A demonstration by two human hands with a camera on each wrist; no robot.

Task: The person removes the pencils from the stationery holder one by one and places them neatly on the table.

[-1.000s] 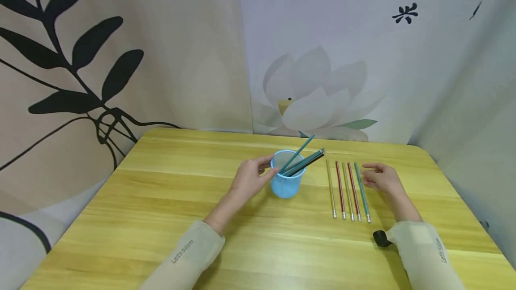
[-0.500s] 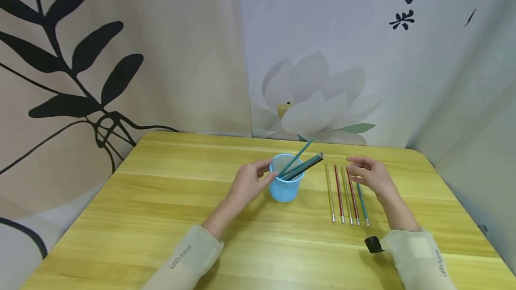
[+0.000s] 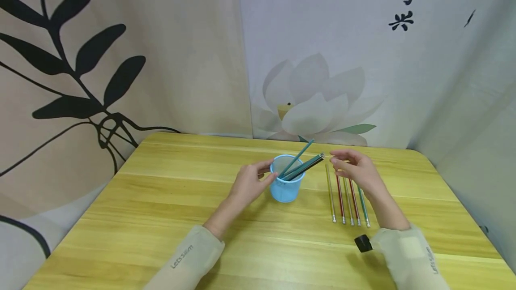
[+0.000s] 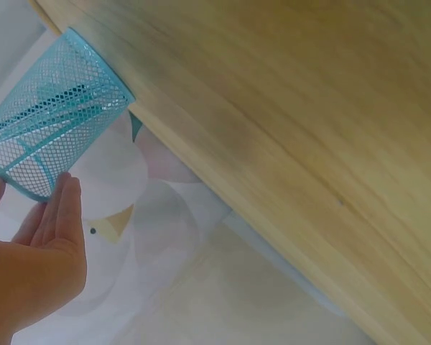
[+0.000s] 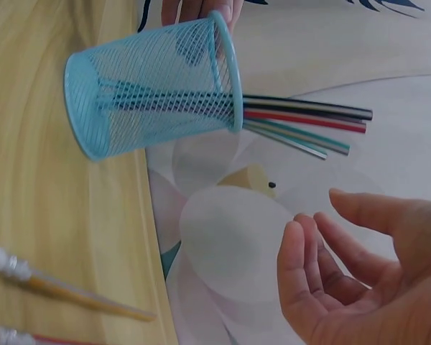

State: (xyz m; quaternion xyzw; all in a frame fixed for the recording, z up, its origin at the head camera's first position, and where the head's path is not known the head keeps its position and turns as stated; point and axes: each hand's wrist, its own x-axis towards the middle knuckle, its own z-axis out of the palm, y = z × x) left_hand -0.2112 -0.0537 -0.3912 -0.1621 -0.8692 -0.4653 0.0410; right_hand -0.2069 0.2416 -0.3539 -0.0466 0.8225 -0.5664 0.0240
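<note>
A blue mesh pencil cup (image 3: 284,191) stands upright on the table with several pencils (image 5: 309,118) leaning in it. My left hand (image 3: 249,184) holds the cup by its rim, the thumb on the near side and the fingers on the far side. Between cup and right hand lies a row of pencils with eraser ends toward me: a yellow pencil (image 3: 330,196) leftmost, then red and yellowish ones, and a teal pencil (image 3: 364,207) rightmost. Over the far ends of that row hovers my right hand (image 3: 358,171), fingers loosely bent, nothing between them. It partly hides those ends.
The wooden table (image 3: 173,200) ends at a patterned wall cloth (image 3: 193,57) behind the cup. A small black object (image 3: 363,243) sticks out at my right sleeve cuff.
My right hand has moved left across the row of pencils, from beside the teal one toward the cup. The left hand and the cup stay in place.
</note>
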